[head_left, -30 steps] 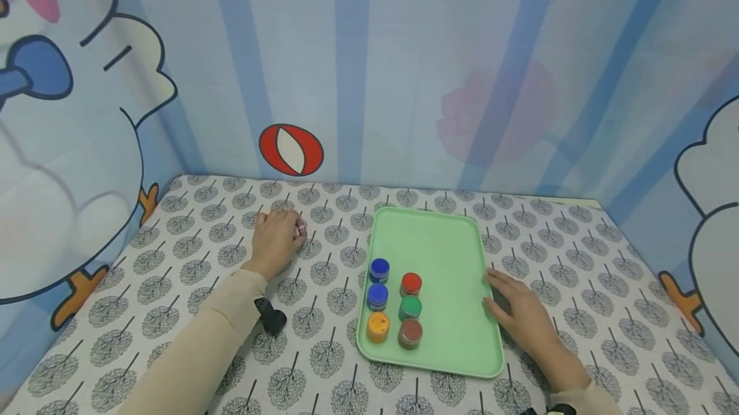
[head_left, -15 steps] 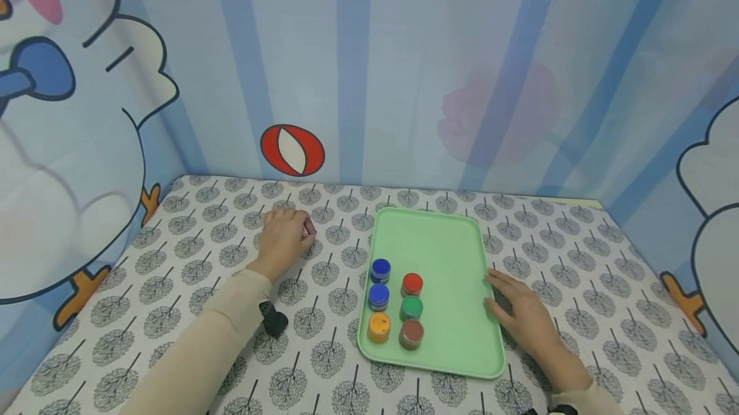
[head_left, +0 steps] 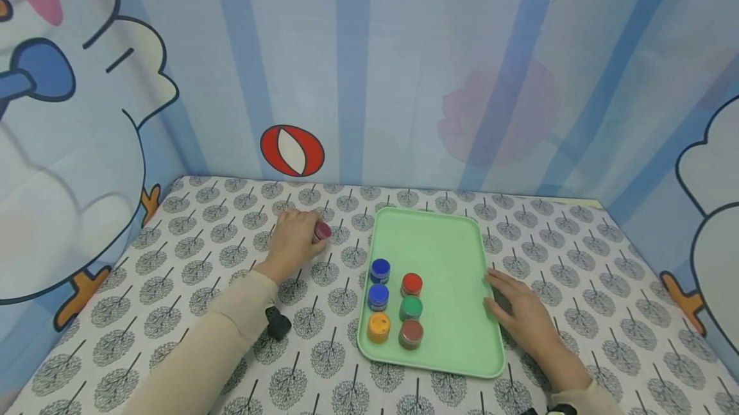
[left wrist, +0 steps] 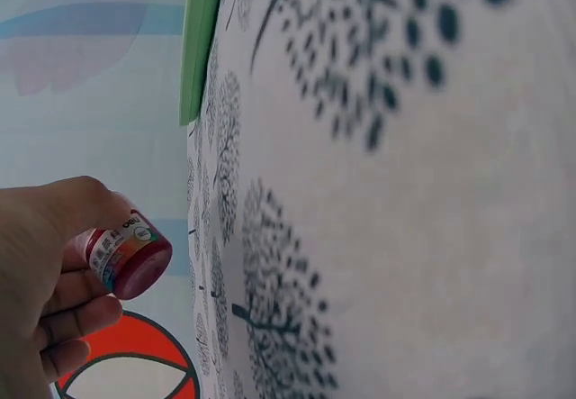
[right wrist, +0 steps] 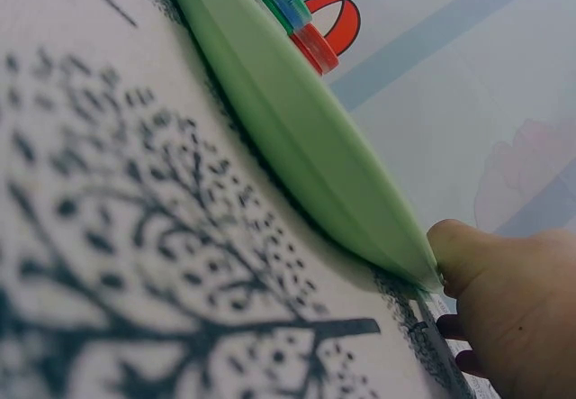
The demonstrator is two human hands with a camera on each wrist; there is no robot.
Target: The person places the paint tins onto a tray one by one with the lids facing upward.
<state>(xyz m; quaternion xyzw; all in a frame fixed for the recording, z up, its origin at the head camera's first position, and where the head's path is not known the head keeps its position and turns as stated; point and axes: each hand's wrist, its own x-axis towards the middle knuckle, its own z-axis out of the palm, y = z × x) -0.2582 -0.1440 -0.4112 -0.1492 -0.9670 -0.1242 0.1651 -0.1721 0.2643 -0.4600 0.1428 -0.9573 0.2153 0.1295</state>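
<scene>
Between thumb and fingers, my left hand (head_left: 292, 245) holds a small dark-red paint jar (head_left: 322, 231) left of the tray. The left wrist view shows this jar (left wrist: 130, 253) tilted, its printed label visible, raised off the cloth. My right hand (head_left: 522, 312) touches the right rim of a light green tray (head_left: 444, 242), fingers fairly straight. In the right wrist view its thumb meets the tray's edge (right wrist: 315, 147), and the other fingertips are partly hidden. On the tray's left half stand two blue jars (head_left: 378, 297), an orange jar (head_left: 378, 327), a red jar (head_left: 411, 284), a green jar (head_left: 411, 308) and a brown jar (head_left: 410, 334).
A white cloth with a dark tree print (head_left: 312, 322) covers the table. Behind it hangs a blue striped backdrop (head_left: 404, 81) with cartoon figures. A black wrist device (head_left: 278, 324) sits at the left cuff.
My left hand has moved right toward the tray with the dark-red paint jar, which now shows more beyond the fingers. The right hand, tray and other jars stay in place.
</scene>
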